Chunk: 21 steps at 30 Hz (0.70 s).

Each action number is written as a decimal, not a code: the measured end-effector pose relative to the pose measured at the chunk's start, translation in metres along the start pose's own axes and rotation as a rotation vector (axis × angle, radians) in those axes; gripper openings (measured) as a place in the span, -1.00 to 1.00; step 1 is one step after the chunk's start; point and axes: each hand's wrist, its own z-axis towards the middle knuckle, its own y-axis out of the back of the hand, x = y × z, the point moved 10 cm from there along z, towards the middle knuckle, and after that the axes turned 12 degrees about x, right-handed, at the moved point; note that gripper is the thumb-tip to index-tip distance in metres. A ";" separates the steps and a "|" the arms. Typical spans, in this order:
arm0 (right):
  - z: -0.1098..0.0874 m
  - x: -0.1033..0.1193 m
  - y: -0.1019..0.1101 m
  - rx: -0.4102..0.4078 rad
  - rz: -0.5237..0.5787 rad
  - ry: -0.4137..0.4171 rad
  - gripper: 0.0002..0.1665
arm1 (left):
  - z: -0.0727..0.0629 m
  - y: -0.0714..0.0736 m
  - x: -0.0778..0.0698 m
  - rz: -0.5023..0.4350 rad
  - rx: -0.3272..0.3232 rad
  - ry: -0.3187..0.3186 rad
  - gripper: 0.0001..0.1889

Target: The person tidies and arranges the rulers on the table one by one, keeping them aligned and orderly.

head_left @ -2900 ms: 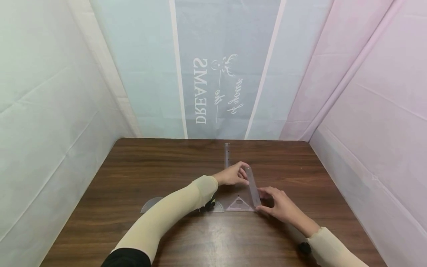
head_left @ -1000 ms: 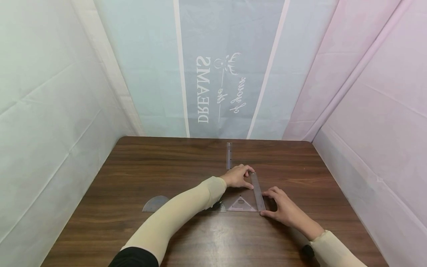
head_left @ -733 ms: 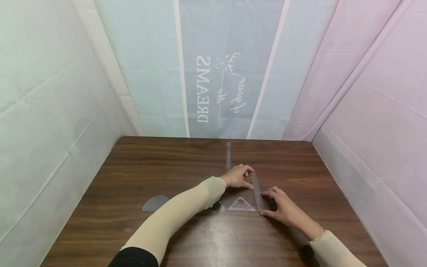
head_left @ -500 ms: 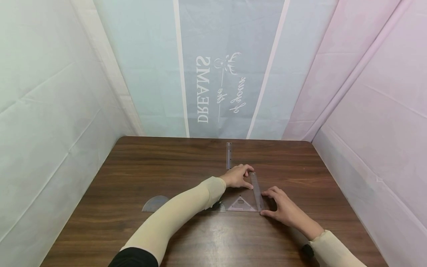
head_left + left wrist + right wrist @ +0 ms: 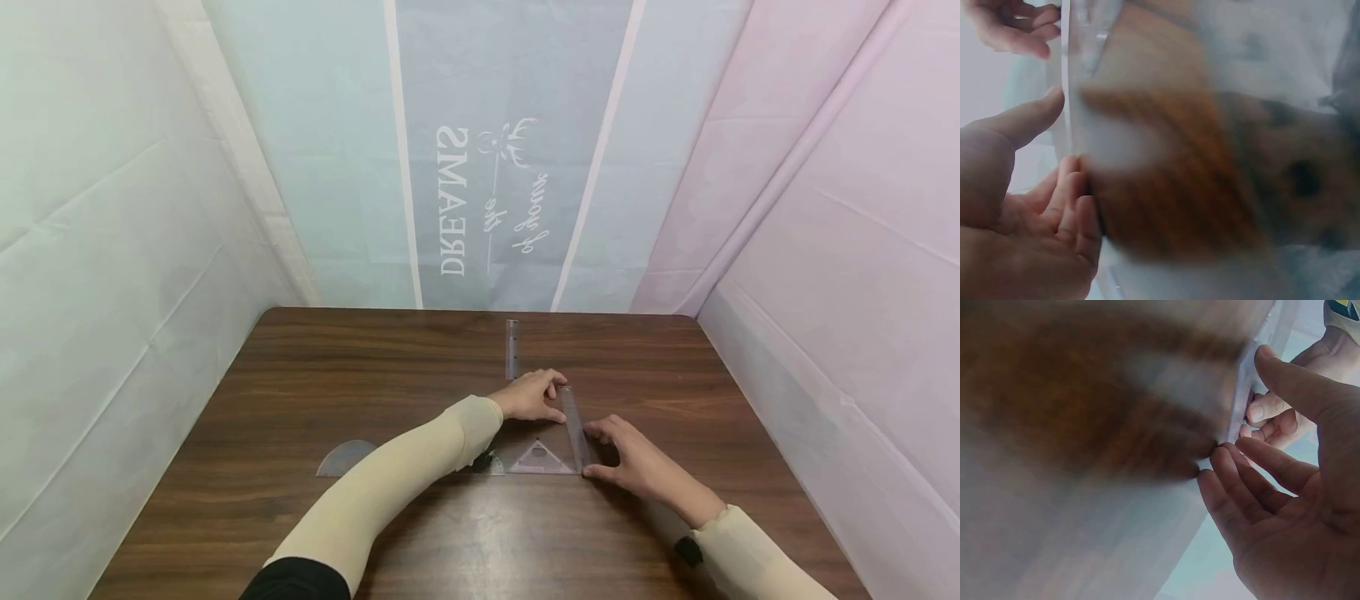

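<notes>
A clear ruler lies lengthwise on the brown table, its near end beside the right corner of a clear set square. My left hand reaches the ruler's far part, with thumb and index finger touching its left edge and far end. At the near end, my right hand touches the ruler's right side with thumb and fingertips spread. The left wrist view has my left hand against the ruler's thin edge; in the right wrist view, the fingers of my right hand look fairly straight.
Another clear ruler lies farther back. A clear protractor sits at the left, and a second toothed-edge clear piece is mostly hidden by my left sleeve. Pale cloth hangs behind the table.
About three seconds ago the ruler looked raised and tilted between my hands. It has come down flat, slightly nearer and rightward. Over the last second my hands barely move.
</notes>
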 end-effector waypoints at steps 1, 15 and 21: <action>0.001 0.000 0.001 0.003 0.007 -0.008 -0.28 | 0.000 0.000 -0.001 -0.014 0.012 -0.013 -0.28; 0.035 0.008 0.015 -0.079 -0.031 0.001 -0.25 | -0.011 0.027 0.013 -0.158 0.004 -0.122 -0.55; 0.058 0.014 0.019 -0.090 -0.009 0.010 -0.21 | -0.013 0.053 0.031 -0.084 -0.083 -0.104 -0.60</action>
